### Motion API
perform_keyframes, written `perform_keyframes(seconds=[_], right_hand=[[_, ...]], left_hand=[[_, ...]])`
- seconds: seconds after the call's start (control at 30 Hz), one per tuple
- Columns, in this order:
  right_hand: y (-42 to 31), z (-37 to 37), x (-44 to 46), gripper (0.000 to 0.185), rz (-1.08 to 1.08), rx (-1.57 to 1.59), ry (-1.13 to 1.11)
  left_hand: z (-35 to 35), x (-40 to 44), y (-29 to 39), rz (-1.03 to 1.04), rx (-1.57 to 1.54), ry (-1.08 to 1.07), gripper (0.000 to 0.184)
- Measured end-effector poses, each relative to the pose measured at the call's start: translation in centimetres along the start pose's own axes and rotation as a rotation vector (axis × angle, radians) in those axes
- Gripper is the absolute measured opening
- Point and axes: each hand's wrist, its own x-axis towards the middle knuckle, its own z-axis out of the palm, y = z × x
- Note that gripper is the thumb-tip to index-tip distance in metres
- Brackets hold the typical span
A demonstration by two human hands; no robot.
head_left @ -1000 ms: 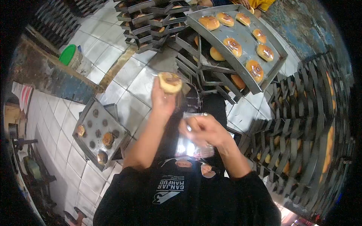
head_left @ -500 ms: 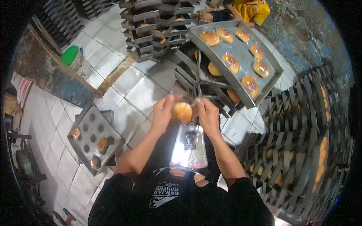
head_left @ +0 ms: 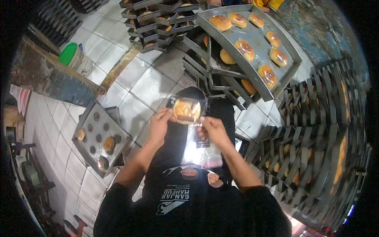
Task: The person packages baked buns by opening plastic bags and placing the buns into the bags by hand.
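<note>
A golden bun in a clear plastic wrapper (head_left: 186, 110) is held up between my two hands, above my lap. My left hand (head_left: 161, 123) pinches the wrapper's left edge. The fingers of my right hand (head_left: 212, 130) are closed on its lower right corner. Below it, a stack of clear plastic bags (head_left: 200, 152) lies on my lap and shines with glare. Dark print shows on the bags, partly behind my right hand.
A metal tray (head_left: 252, 51) with several wrapped buns rests on stacked trays ahead right. Another tray (head_left: 96, 136) with 3 buns sits at left. Tray stacks (head_left: 308, 146) stand right. A green-lidded bucket (head_left: 81, 63) and a person's yellow clothing (head_left: 272, 4) are farther off.
Half a second ago both hands were level beside the bun; now the bun is higher and tilted, its wrapper pulled flatter. My right hand has dropped toward its lower corner.
</note>
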Motion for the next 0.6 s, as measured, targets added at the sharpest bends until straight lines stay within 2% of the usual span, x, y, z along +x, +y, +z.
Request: perform_keyframes(seconds=[0.03,0.13,0.2,0.23,0.27,0.3,0.33,0.43,0.47,0.5,0.57,0.6], right_hand=[[0.5,0.9,-0.6,0.033,0.029,0.127,-0.013],[-1.2,1.0,-1.3,0.031,-0.127,0.218,0.067],[-5.2,-1.6,-1.6,0.029,-0.438,0.065,0.209],[-7.7,-4.0,-1.7,0.028,-0.735,-0.342,0.376],[-10.8,-5.3,-2.1,0.026,-0.828,-0.541,0.586],[-13.0,-7.2,-1.7,0.023,-0.971,-0.655,0.690],[-15.4,-8.2,-2.5,0.023,-0.866,-0.826,0.772],[-16.0,-7.9,-4.9,0.033,-0.552,-0.950,0.891],[-13.6,-7.4,-5.5,0.044,-0.634,-0.836,0.721],[-9.8,-7.1,-5.6,0.050,-0.722,-0.930,0.624],[-4.3,-5.0,-6.4,0.054,-0.502,-0.954,0.230],[-3.0,-4.7,-6.4,0.054,-0.596,-1.020,0.251]], left_hand=[[-0.3,-0.1,-0.4,-0.146,-0.101,-0.015,0.026],[1.1,2.2,-0.2,-0.064,-0.292,-0.158,0.024],[4.9,3.4,3.3,-0.012,-0.444,-0.242,0.026],[6.8,2.8,6.2,-0.010,-0.535,-0.263,0.029],[8.1,2.5,7.7,-0.008,-0.629,-0.279,0.033],[8.4,2.3,7.3,0.097,-0.364,-0.326,0.037],[8.1,1.9,6.0,0.210,-0.103,-0.361,0.041],[6.1,-1.6,2.8,0.585,0.497,-0.512,0.046],[4.9,-3.6,2.1,0.748,0.735,-0.517,0.046],[4.1,-4.8,1.8,0.897,0.980,-0.508,0.046],[3.0,-5.1,0.9,0.951,1.076,-0.470,0.042],[2.0,-5.6,0.4,0.968,1.139,-0.473,0.040]])
